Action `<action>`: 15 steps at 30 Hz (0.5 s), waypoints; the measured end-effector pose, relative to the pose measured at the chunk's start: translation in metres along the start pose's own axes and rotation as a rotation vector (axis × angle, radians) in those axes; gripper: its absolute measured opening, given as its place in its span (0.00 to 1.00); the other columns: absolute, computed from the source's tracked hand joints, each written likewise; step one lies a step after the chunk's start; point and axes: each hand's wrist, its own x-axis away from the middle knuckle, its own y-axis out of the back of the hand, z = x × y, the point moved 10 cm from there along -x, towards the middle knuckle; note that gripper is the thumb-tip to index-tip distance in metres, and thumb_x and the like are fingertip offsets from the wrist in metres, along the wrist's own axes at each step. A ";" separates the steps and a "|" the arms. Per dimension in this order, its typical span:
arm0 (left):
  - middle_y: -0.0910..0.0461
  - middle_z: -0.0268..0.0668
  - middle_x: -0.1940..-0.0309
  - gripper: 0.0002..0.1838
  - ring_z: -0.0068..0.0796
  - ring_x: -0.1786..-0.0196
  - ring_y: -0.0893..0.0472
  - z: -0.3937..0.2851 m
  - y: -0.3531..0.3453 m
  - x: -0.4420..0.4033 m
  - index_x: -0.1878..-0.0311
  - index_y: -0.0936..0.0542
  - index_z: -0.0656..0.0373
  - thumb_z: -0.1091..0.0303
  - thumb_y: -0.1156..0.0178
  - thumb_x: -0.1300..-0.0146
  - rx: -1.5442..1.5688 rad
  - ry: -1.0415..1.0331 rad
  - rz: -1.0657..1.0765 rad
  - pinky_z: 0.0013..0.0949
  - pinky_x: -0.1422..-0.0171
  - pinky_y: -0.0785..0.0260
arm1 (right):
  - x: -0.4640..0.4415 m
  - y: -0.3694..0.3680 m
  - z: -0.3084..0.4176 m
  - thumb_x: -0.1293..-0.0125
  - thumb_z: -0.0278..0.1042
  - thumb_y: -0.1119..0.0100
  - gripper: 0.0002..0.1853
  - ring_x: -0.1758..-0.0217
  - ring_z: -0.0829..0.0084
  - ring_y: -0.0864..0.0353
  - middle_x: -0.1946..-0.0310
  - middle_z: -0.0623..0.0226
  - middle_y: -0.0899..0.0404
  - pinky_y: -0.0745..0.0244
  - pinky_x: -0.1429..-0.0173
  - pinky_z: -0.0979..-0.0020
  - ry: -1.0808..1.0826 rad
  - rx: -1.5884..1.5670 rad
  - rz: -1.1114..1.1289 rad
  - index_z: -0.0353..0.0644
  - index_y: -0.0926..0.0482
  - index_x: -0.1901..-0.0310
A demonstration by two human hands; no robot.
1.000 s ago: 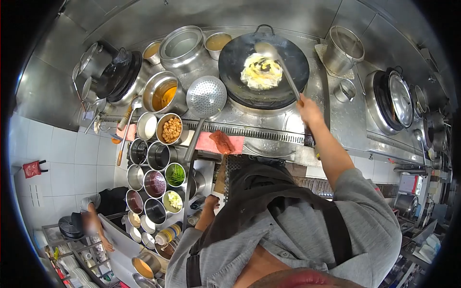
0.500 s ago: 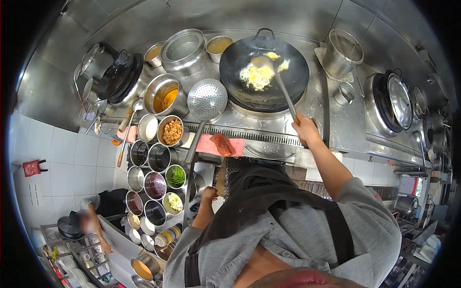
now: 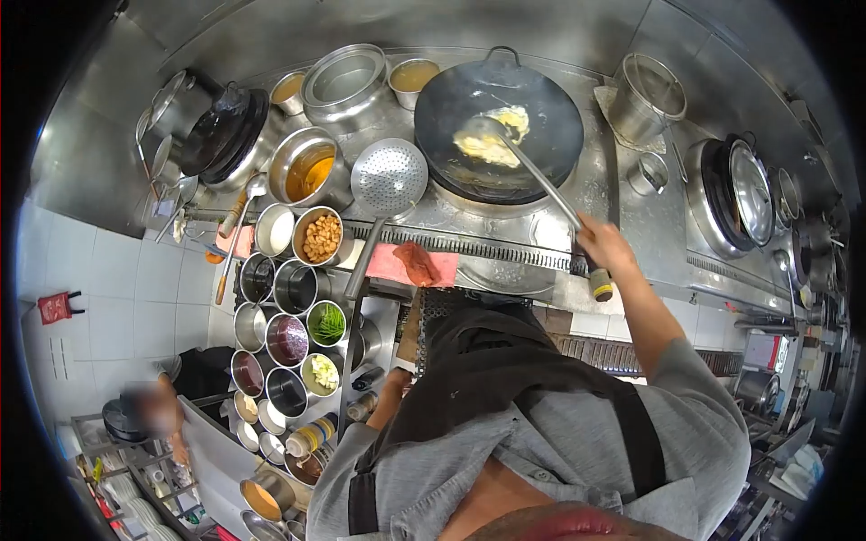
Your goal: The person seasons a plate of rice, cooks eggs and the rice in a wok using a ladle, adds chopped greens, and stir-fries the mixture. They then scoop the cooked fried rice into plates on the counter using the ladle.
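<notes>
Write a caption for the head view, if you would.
The right hand holds a ladle to the egg in a black wok, beside a perforated skimmer.

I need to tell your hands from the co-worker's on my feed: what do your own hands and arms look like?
The right hand and left hand wear no gloves. Both forearms are uncovered below short, plain grey shirt sleeves; the right one ends near the elbow. A black apron crosses the shirt. Rings are too small to tell.
</notes>
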 end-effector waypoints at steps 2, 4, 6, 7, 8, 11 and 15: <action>0.18 0.41 0.72 0.08 0.34 0.72 0.16 0.002 0.000 0.005 0.62 0.20 0.63 0.69 0.45 0.38 0.004 0.030 -0.008 0.36 0.76 0.23 | -0.042 -0.012 -0.011 0.38 0.33 0.46 0.31 0.56 0.44 0.20 0.61 0.46 0.18 0.26 0.50 0.50 -0.066 0.152 0.048 0.41 0.39 0.32; 0.18 0.41 0.72 0.09 0.34 0.72 0.16 -0.005 0.016 0.027 0.62 0.19 0.64 0.68 0.45 0.38 0.043 0.090 -0.047 0.35 0.76 0.23 | -0.053 -0.040 -0.005 0.38 0.33 0.46 0.32 0.54 0.45 0.20 0.60 0.46 0.18 0.26 0.49 0.51 -0.184 0.205 0.038 0.42 0.40 0.31; 0.18 0.42 0.71 0.10 0.34 0.73 0.17 -0.067 0.041 0.063 0.60 0.19 0.63 0.69 0.45 0.39 -0.293 -0.197 -0.075 0.35 0.76 0.23 | -0.048 -0.048 -0.004 0.38 0.32 0.46 0.33 0.53 0.46 0.20 0.59 0.47 0.18 0.26 0.47 0.51 -0.288 0.258 0.029 0.43 0.41 0.30; 0.18 0.42 0.70 0.09 0.34 0.73 0.17 -0.082 0.051 0.069 0.61 0.19 0.64 0.69 0.44 0.39 -0.138 -0.316 -0.137 0.35 0.76 0.23 | -0.031 -0.052 0.008 0.38 0.32 0.46 0.32 0.55 0.47 0.19 0.58 0.47 0.18 0.25 0.50 0.52 -0.215 0.102 0.011 0.43 0.40 0.30; 0.18 0.42 0.69 0.09 0.33 0.73 0.17 -0.099 0.062 0.074 0.62 0.19 0.64 0.70 0.44 0.39 0.021 -0.438 -0.197 0.35 0.77 0.23 | -0.024 -0.052 0.016 0.38 0.32 0.46 0.32 0.57 0.47 0.18 0.57 0.47 0.19 0.24 0.52 0.53 -0.139 -0.049 -0.008 0.43 0.39 0.30; 0.20 0.38 0.69 0.03 0.30 0.72 0.17 -0.089 0.056 0.049 0.67 0.19 0.62 0.77 0.37 0.46 0.326 -0.246 -0.012 0.35 0.77 0.21 | -0.040 -0.036 0.000 0.38 0.31 0.44 0.28 0.61 0.45 0.18 0.59 0.46 0.18 0.24 0.58 0.56 -0.265 -0.388 0.080 0.42 0.32 0.34; 0.20 0.34 0.68 0.05 0.29 0.72 0.17 -0.075 0.053 0.009 0.69 0.18 0.59 0.77 0.33 0.51 0.110 -0.309 -0.034 0.36 0.76 0.19 | -0.062 -0.040 0.006 0.38 0.30 0.49 0.30 0.58 0.43 0.19 0.60 0.40 0.19 0.25 0.55 0.50 -0.307 -0.154 0.074 0.43 0.36 0.32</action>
